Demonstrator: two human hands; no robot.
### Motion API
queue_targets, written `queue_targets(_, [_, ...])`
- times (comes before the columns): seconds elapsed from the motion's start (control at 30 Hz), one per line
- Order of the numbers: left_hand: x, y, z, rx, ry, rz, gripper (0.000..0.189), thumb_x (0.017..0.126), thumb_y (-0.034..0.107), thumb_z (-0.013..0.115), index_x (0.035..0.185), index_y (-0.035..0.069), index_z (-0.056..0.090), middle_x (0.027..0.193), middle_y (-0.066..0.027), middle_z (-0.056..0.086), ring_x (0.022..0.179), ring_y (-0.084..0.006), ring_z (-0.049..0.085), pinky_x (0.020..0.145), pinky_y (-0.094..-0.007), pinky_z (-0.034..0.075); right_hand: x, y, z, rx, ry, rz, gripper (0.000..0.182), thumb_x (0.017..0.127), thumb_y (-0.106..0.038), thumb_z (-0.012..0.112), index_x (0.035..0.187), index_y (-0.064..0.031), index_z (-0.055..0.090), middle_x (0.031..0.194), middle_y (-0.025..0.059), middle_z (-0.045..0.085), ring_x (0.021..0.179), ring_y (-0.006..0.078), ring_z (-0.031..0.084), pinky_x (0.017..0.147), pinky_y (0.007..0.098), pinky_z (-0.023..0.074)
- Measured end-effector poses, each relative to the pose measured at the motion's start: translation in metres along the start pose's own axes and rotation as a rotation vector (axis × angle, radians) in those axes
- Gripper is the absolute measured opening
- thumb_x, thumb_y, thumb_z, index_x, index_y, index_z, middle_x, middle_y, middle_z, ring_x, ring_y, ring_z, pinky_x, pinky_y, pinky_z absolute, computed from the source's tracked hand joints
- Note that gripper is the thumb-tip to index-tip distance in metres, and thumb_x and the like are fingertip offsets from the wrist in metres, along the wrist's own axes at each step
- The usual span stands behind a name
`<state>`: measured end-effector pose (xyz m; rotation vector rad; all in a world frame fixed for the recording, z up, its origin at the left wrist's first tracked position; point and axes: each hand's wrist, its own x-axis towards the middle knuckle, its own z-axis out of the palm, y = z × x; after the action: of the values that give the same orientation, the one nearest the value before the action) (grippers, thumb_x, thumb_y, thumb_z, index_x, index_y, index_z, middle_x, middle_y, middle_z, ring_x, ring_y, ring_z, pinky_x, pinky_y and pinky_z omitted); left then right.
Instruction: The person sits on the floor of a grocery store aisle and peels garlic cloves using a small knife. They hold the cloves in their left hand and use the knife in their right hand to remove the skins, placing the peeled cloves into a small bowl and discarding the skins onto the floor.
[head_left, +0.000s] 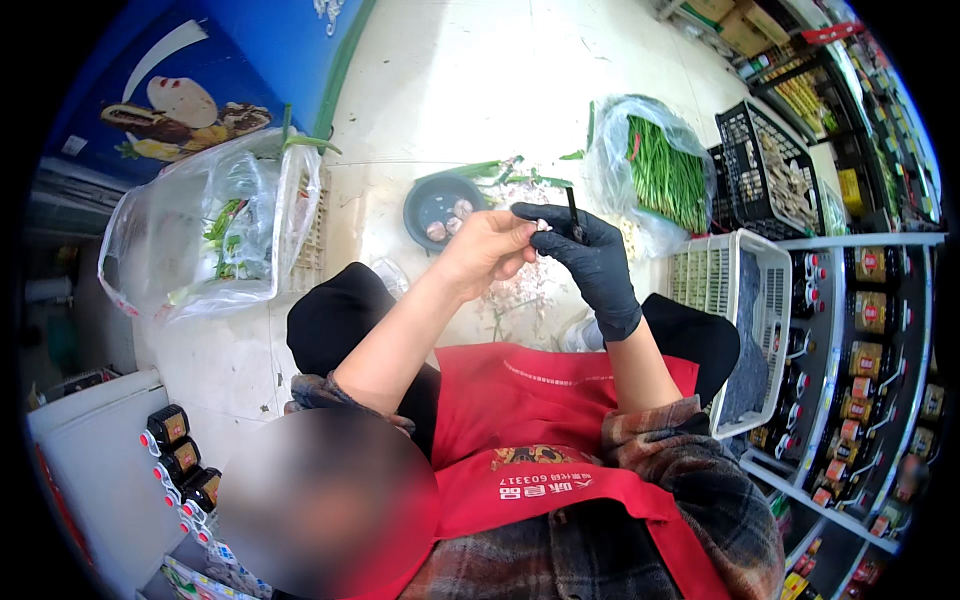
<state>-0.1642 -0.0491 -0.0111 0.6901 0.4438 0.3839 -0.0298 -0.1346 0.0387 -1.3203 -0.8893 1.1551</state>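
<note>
Between the fingertips of both hands is a small garlic clove (542, 225). My bare left hand (491, 251) pinches it from the left side. On my right hand (589, 259) is a black glove; its thumb and forefinger meet at the clove, and a small dark-handled knife (573, 214) sticks up from among its fingers. Beyond my left hand, a grey-blue bowl (414, 196) on the floor holds several garlic bulbs (436, 230). Garlic skins (517, 292) lie scattered on the tiles under the hands. Pale peeled cloves (634, 234) lie partly hidden beyond the glove.
A bag of green stalks (664, 172) stands at the upper right, near black crates (765, 142) and a white plastic basket (735, 277). Shelves of bottles (870, 315) line the right. At left is a plastic-lined crate (300, 232) with green vegetables. Green leaves (480, 169) lie behind the bowl.
</note>
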Motion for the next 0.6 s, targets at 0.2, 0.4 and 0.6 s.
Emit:
queue_targets(0.2, [0.001, 0.003, -0.004, 0.615, 0.314, 0.194, 0.012, 0.084, 0.012, 0.058, 0.084, 0.001, 0.062, 0.062, 0.0, 0.057, 0.046, -0.0054, 0.045, 0.042, -0.0205, 0.037, 0.001, 0.011, -0.004, -0.428, 0.097, -0.134, 0.023, 0.08, -0.006, 0.062, 0.103, -0.0025, 0.063, 0.093, 0.0061, 0.065, 0.081, 0.0087, 0.057, 0.075, 0.0221, 0.0447])
queue_targets(0.4, [-0.007, 0.002, -0.004, 0.772, 0.271, 0.228, 0.015, 0.081, 0.019, 0.063, 0.083, 0.004, 0.066, 0.058, 0.001, 0.056, 0.047, -0.0061, 0.048, 0.043, -0.0224, 0.037, 0.003, 0.017, -0.001, -0.903, 0.107, -0.375, 0.021, 0.075, -0.017, 0.067, 0.094, -0.0101, 0.065, 0.088, 0.0086, 0.065, 0.07, 0.0235, 0.062, 0.061, 0.0298, 0.0488])
queue_targets(0.6, [-0.007, 0.005, -0.004, 0.536, 0.171, 0.18, 0.018, 0.083, 0.015, 0.059, 0.085, -0.002, 0.064, 0.053, -0.0003, 0.051, 0.045, -0.0074, 0.047, 0.042, -0.0231, 0.036, 0.002, 0.002, 0.004, -0.991, 0.095, -0.499, 0.018, 0.076, -0.018, 0.065, 0.092, -0.0117, 0.065, 0.084, 0.009, 0.064, 0.072, 0.0254, 0.062, 0.061, 0.0308, 0.0486])
